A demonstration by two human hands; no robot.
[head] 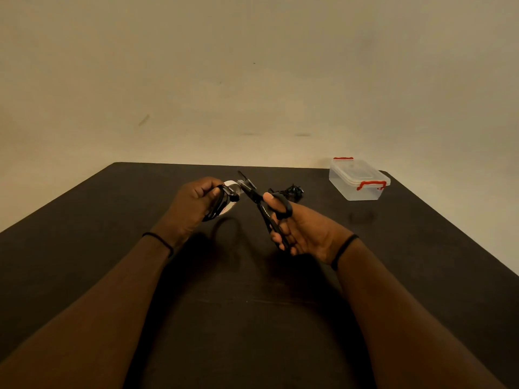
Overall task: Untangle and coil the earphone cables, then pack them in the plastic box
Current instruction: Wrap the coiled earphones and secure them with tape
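Coiled earphone cable in my left hand, scissors in my right, above the middle of the dark surface.

My left hand [193,200] curls tight around a coiled black earphone cable [220,204], with a roll of white tape [231,196] just behind it. My right hand [297,230] holds black scissors [259,202], thumb through one loop and fingers through the other, blades parted and pointing at the tape beside the coil. A second, tangled earphone cable [289,191] lies on the surface [112,248] near the far edge, behind my right hand. The clear plastic box [358,179], lid on with red latches, sits at the far right corner, well apart from both hands.
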